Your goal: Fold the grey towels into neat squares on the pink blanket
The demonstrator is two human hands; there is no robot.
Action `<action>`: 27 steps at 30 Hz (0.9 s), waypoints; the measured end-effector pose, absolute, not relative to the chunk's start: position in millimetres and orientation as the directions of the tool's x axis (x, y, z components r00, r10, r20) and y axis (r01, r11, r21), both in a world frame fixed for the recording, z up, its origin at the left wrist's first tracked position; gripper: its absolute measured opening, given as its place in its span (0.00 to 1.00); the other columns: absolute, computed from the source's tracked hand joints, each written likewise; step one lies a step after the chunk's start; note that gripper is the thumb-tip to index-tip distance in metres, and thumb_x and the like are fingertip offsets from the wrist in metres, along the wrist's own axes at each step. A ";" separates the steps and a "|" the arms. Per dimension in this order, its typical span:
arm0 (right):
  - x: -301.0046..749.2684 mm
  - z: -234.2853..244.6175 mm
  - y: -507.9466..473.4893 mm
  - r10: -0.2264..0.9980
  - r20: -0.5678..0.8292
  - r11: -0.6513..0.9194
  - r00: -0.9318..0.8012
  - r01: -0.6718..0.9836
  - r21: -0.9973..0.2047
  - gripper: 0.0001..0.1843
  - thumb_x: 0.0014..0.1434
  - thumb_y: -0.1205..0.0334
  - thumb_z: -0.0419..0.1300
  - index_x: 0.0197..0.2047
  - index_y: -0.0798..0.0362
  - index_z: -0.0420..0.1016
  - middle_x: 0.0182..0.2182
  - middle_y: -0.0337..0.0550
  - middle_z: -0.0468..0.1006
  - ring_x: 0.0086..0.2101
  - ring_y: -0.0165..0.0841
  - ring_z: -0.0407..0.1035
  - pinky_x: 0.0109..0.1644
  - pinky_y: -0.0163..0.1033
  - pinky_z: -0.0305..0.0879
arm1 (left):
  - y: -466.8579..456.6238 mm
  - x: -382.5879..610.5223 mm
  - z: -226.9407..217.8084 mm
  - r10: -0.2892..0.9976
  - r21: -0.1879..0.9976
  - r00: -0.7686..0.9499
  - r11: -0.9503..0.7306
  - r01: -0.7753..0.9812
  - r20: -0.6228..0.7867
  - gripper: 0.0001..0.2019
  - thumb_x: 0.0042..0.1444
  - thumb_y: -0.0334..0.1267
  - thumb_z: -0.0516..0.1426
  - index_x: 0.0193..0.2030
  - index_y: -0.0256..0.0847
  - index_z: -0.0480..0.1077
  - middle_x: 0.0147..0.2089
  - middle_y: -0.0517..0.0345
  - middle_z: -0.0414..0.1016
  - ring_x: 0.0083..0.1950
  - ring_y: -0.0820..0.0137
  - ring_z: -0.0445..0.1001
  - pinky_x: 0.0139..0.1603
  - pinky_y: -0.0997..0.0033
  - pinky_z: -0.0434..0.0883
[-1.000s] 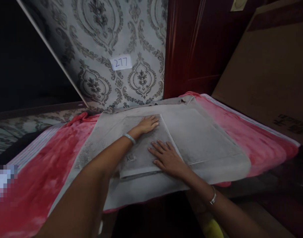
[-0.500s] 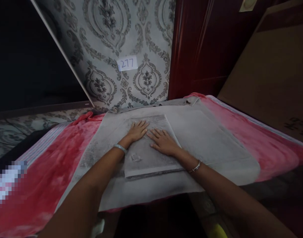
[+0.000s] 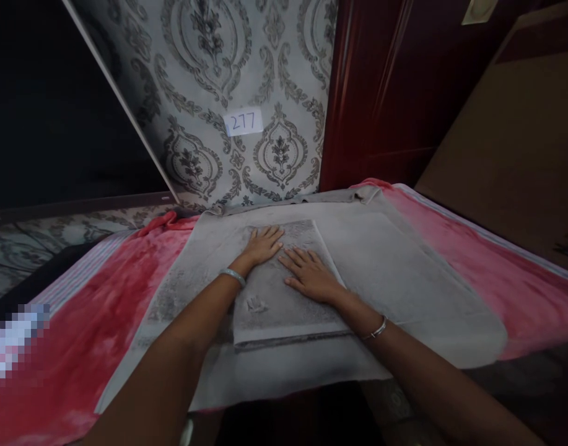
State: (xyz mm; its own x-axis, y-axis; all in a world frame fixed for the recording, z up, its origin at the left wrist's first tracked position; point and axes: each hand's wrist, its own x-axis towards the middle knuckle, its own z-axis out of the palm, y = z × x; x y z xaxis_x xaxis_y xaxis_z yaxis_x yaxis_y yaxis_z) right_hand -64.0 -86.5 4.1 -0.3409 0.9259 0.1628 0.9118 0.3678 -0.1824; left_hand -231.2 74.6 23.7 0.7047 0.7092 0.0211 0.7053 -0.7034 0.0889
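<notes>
A folded grey towel (image 3: 284,310) lies flat, with a small raised mark near its front left corner. My left hand (image 3: 264,244) rests palm down on its upper part, fingers spread. Just to the right, my right hand (image 3: 311,274) also presses flat on the towel, fingers stretched out toward the left hand. The fingertips of the two hands are close together. Beneath the towel spreads a larger light grey cloth (image 3: 404,279), its far edge rumpled against the wall.
A red and pink blanket (image 3: 139,291) shows under the cloth on both sides. Behind stand a patterned wall (image 3: 209,68) with a paper label (image 3: 243,121) and a dark red door (image 3: 371,93). A large black screen (image 3: 65,111) is at left, a cardboard box (image 3: 516,142) at right.
The view has shifted slightly, so the whole scene sits a little lower and further right. Both hands stay flat on the towel at nearly the same spots.
</notes>
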 end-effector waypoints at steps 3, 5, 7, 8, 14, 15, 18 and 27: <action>-60.3 8.0 -79.2 0.927 0.155 0.370 -0.342 0.903 -0.219 0.33 0.72 0.47 0.48 0.76 0.47 0.55 0.74 0.51 0.53 0.73 0.45 0.44 0.73 0.61 0.43 | 71.8 -234.0 21.7 0.722 0.131 0.686 -0.692 0.710 0.093 0.30 0.71 0.50 0.41 0.77 0.47 0.50 0.80 0.51 0.46 0.80 0.59 0.45 0.77 0.41 0.41; -57.8 14.6 -65.8 0.932 0.182 0.352 -0.313 0.903 -0.247 0.32 0.73 0.49 0.48 0.76 0.49 0.55 0.73 0.53 0.55 0.72 0.44 0.49 0.72 0.59 0.47 | 71.8 -235.6 21.7 0.728 0.182 0.675 -0.684 0.706 0.120 0.29 0.72 0.48 0.41 0.77 0.46 0.51 0.80 0.53 0.47 0.80 0.61 0.44 0.77 0.43 0.41; -57.8 22.7 -46.7 0.934 0.218 0.335 -0.284 0.908 -0.253 0.32 0.73 0.49 0.46 0.76 0.51 0.56 0.73 0.55 0.55 0.71 0.45 0.50 0.72 0.59 0.47 | 73.6 -236.6 22.5 0.749 0.265 0.652 -0.656 0.707 0.115 0.28 0.72 0.45 0.38 0.77 0.46 0.52 0.79 0.56 0.49 0.80 0.64 0.45 0.78 0.47 0.40; -59.1 26.2 -36.3 0.934 0.220 0.331 -0.280 0.910 -0.248 0.32 0.74 0.49 0.45 0.76 0.52 0.56 0.73 0.56 0.55 0.71 0.46 0.49 0.72 0.60 0.46 | 74.8 -236.9 23.0 0.764 0.317 0.635 -0.633 0.707 0.109 0.29 0.73 0.43 0.35 0.77 0.46 0.52 0.79 0.56 0.51 0.80 0.67 0.46 0.78 0.50 0.41; -70.0 22.5 -0.7 0.938 0.077 0.346 -0.337 0.917 -0.199 0.36 0.73 0.43 0.43 0.78 0.49 0.48 0.75 0.52 0.48 0.73 0.50 0.43 0.73 0.65 0.38 | 78.9 -235.6 22.2 0.795 0.382 0.600 -0.582 0.718 0.084 0.30 0.72 0.42 0.32 0.74 0.42 0.59 0.76 0.55 0.58 0.78 0.68 0.52 0.78 0.54 0.43; -69.0 18.9 -2.1 0.932 0.080 0.362 -0.354 0.913 -0.188 0.37 0.73 0.42 0.43 0.78 0.49 0.48 0.75 0.52 0.47 0.73 0.50 0.42 0.74 0.65 0.37 | 78.6 -235.0 21.3 0.792 0.354 0.605 -0.590 0.726 0.081 0.30 0.72 0.43 0.33 0.74 0.41 0.59 0.76 0.54 0.58 0.78 0.67 0.52 0.78 0.54 0.43; -59.8 9.6 -18.7 0.903 0.087 0.430 -0.421 0.885 -0.180 0.36 0.73 0.40 0.44 0.78 0.44 0.48 0.76 0.49 0.46 0.73 0.50 0.41 0.74 0.65 0.37 | 77.3 -233.6 18.9 0.778 0.282 0.625 -0.616 0.736 0.068 0.29 0.72 0.43 0.35 0.75 0.41 0.57 0.77 0.53 0.55 0.79 0.67 0.49 0.78 0.53 0.42; -29.3 -5.0 -133.0 0.824 0.068 0.560 -0.562 0.794 -0.237 0.32 0.74 0.43 0.45 0.77 0.36 0.47 0.77 0.38 0.42 0.74 0.49 0.32 0.74 0.66 0.37 | 76.7 -232.8 15.0 0.753 0.211 0.652 -0.654 0.727 0.087 0.28 0.71 0.45 0.41 0.76 0.43 0.56 0.78 0.52 0.53 0.79 0.64 0.49 0.78 0.50 0.40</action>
State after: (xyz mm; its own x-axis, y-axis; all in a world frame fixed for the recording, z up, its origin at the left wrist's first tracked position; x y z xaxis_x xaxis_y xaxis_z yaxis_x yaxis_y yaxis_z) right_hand -29.3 -133.0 -5.0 -0.5618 0.8245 0.0681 0.7937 0.5603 -0.2369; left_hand -232.8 76.7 15.0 0.6521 0.7532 0.0870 0.7267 -0.6536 0.2114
